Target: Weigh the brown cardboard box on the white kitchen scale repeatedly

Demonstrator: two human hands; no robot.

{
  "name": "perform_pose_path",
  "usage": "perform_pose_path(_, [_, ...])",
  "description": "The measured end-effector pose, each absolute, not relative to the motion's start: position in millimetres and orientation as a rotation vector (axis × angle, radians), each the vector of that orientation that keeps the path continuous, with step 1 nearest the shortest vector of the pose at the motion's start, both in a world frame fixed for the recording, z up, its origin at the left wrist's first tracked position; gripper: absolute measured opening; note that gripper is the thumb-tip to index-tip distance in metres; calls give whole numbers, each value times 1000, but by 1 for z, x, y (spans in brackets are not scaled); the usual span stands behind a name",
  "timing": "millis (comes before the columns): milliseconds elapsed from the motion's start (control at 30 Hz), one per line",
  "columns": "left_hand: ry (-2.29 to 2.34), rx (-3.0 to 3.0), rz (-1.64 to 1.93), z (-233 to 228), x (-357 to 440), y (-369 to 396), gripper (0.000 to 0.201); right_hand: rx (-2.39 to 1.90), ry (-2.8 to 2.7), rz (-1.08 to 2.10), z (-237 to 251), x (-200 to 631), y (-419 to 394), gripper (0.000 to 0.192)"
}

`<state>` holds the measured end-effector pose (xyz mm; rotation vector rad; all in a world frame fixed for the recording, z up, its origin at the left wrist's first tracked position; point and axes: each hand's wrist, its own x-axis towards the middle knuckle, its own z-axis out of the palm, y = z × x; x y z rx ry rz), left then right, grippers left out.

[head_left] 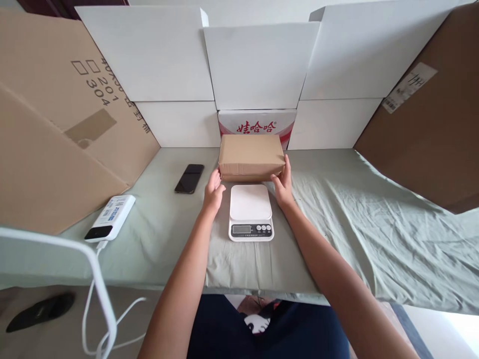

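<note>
A brown cardboard box (251, 155) sits on the green cloth just beyond a white kitchen scale (250, 212). My left hand (213, 190) is at the box's near left corner, fingers touching its side. My right hand (283, 182) presses against the box's right end. Both hands clasp the box between them. The scale's platform is bare and its display faces me.
A black phone (189, 178) lies left of the box. A white power bank (111, 218) with a cable lies at the left edge. White panels and large cardboard boxes (56, 114) wall the table (374, 234); a red-printed carton (257, 122) stands behind the box.
</note>
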<state>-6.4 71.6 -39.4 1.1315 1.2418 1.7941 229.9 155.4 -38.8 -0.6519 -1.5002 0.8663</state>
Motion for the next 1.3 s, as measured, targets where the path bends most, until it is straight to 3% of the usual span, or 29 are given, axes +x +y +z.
perform_pose_path(233, [1270, 1278, 1929, -29, 7, 2, 74, -686, -1625, 659, -23, 254, 102, 86])
perform_pose_path(433, [1356, 1160, 1865, -48, 23, -58, 76, -725, -1664, 721, -42, 279, 55, 80])
perform_pose_path(1000, [1379, 1093, 1832, -49, 27, -61, 78, -749, -1677, 660, -35, 277, 48, 72])
perform_pose_path(1300, [1214, 1189, 1976, -56, 15, -51, 80, -831, -1309, 700, -26, 285, 65, 69])
